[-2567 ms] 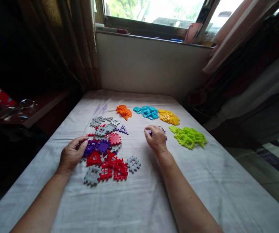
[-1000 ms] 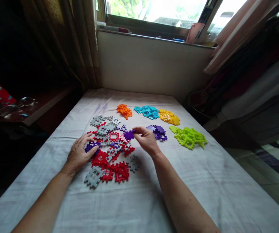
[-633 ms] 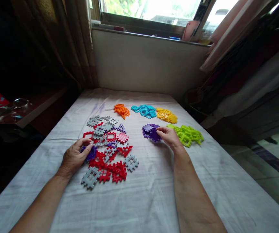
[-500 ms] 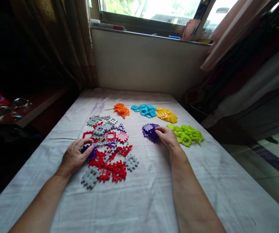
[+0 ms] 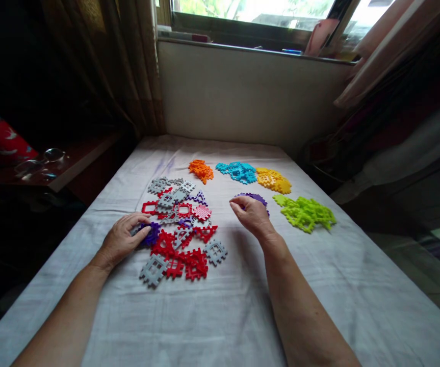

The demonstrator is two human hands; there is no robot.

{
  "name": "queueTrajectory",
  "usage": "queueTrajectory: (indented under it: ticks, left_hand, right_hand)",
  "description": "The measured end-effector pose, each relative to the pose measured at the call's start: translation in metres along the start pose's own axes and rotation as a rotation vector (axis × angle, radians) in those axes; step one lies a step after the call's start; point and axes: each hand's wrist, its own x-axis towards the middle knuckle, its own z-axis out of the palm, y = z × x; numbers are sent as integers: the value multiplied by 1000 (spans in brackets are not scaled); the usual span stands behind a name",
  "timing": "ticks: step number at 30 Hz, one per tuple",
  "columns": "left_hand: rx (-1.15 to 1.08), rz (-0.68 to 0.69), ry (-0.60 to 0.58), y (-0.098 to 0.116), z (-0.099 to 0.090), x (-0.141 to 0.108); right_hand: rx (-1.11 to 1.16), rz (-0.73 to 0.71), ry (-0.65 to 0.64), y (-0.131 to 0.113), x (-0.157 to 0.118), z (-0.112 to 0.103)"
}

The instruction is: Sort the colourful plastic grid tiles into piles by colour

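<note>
My left hand (image 5: 125, 238) rests at the left edge of a mixed heap of interlocking plastic tiles. Its thumb and fingers are closed on a dark purple tile (image 5: 151, 233). Around that tile lie red tiles (image 5: 196, 265), grey tiles (image 5: 154, 270) and a pink tile (image 5: 202, 212). My right hand (image 5: 252, 216) hovers over the cloth, its fingertips pressed together with no tile showing between them. Just behind it, partly covered by the hand, is a purple pile (image 5: 258, 198).
Sorted piles stand toward the back: orange (image 5: 201, 171), blue (image 5: 239, 172), yellow (image 5: 275, 181) and lime green (image 5: 307, 214). A pale cloth (image 5: 204, 326) covers the table. Glasses (image 5: 53, 155) lie on a dark side table at left. A window is behind the wall ledge.
My right hand has drawn back leftward from the purple pile toward the mixed heap. My left hand stays at the purple tile. The whole view has shifted slightly.
</note>
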Motion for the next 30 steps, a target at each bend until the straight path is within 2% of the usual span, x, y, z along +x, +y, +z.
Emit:
queueTrajectory:
  ticks: [4, 8, 13, 16, 18, 21, 23, 27, 30]
  left_hand:
    - [-23, -86, 107, 15, -3, -3]
    - [-67, -98, 199, 42, 3, -7]
    - [-107, -24, 149, 71, 21, -12]
    - [-123, 18, 133, 77, 27, -14]
    - [-125, 50, 119, 77, 27, -14]
    - [-89, 78, 124, 70, 23, -13]
    - [-27, 95, 146, 60, 18, -10]
    - [138, 146, 144, 31, 5, -4]
    - [217, 149, 89, 9, -3, -1]
  right_hand:
    - [22, -95, -40, -24, -6, 8]
    - [112, -163, -158, -58, -22, 21]
    - [314, -164, -319, -94, -46, 47]
    - [412, -129, -343, -101, -53, 59]
    - [437, -121, -332, -98, -50, 59]
    - [468, -68, -278, -80, -33, 44]
    - [487, 23, -205, -55, -17, 24]
    - [390, 232, 12, 20, 7, -21]
    - [263, 385, 152, 71, 11, -40]
